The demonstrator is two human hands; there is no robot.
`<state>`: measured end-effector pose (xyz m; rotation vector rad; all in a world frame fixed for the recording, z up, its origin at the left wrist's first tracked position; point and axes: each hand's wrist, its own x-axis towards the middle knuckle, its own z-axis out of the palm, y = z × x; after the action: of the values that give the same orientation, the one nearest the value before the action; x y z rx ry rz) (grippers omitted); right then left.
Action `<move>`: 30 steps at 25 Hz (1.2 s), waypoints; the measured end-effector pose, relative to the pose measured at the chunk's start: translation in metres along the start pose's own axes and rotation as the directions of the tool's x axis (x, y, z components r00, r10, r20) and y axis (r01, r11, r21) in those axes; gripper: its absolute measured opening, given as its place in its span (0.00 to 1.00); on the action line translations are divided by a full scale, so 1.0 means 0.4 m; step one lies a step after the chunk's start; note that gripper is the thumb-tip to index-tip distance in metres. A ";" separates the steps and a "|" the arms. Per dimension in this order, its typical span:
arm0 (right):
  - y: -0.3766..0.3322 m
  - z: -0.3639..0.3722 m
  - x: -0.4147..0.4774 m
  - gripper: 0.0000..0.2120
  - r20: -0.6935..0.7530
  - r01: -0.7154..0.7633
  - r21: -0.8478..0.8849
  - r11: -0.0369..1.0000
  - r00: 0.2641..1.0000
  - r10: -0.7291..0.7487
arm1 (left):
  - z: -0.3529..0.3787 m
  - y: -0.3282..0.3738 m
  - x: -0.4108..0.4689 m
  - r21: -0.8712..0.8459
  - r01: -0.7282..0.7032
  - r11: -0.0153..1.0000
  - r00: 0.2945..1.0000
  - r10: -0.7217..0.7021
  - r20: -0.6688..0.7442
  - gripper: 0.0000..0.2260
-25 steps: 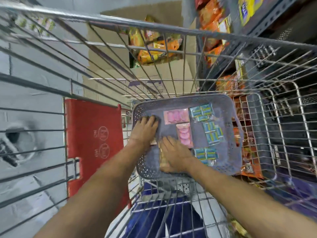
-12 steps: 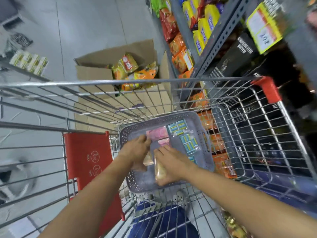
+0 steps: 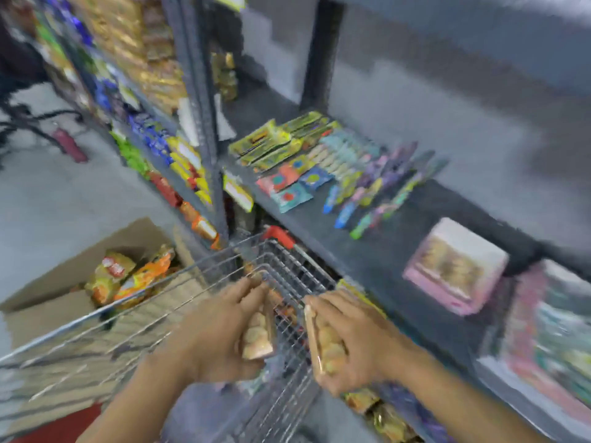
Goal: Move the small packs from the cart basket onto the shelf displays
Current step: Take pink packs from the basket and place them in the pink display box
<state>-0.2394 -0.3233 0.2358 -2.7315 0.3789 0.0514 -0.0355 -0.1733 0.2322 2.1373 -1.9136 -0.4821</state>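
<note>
My left hand (image 3: 220, 330) is shut on a small clear pack of pale round biscuits (image 3: 257, 337), held above the wire cart (image 3: 287, 276). My right hand (image 3: 358, 340) grips a second such biscuit pack (image 3: 326, 343) just right of the first, beside the cart's right rim. Both hands are raised in front of the dark shelf (image 3: 383, 251). The grey basket inside the cart is out of sight. On the shelf lie flat yellow-green packs (image 3: 275, 142), colourful small packets (image 3: 291, 183) and a pink-edged display box of biscuits (image 3: 454, 266). The picture is blurred by motion.
A cardboard box (image 3: 96, 282) with orange and yellow snack bags stands on the floor left of the cart. Shelving full of bright snack bags (image 3: 153, 132) runs away on the left. More stock (image 3: 559, 340) sits at the shelf's right end.
Both hands have lifted out of the grey basket, each with a biscuit pack, and my view has swung up and right from the cart to the shelf.
</note>
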 end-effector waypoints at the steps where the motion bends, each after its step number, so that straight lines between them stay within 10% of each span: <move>1: 0.024 -0.053 -0.064 0.49 -0.066 -0.064 -0.019 0.998 0.996 0.063 | -0.033 0.052 0.050 0.019 -0.084 0.996 0.996 0.084 -0.004 0.49; 9: 0.194 -0.230 -0.361 0.49 -0.380 -0.486 -0.105 0.868 0.826 0.417 | -0.087 0.380 0.431 0.090 -0.550 0.830 0.834 0.543 0.096 0.50; 24: 0.455 -0.259 -0.262 0.46 -0.263 -0.604 -0.220 0.766 0.793 0.550 | 0.033 0.482 0.818 0.265 -0.675 0.689 0.737 0.609 0.294 0.52; 30: 0.473 -0.218 -0.252 0.38 -0.240 -0.605 -0.371 0.704 0.795 0.557 | 0.066 0.444 0.817 0.269 -0.735 0.622 0.678 0.668 0.307 0.35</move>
<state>-0.3888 -0.4989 0.2560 -2.9122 1.4210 0.1731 -0.1784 -0.5175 0.2474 1.2975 -2.9183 -0.1388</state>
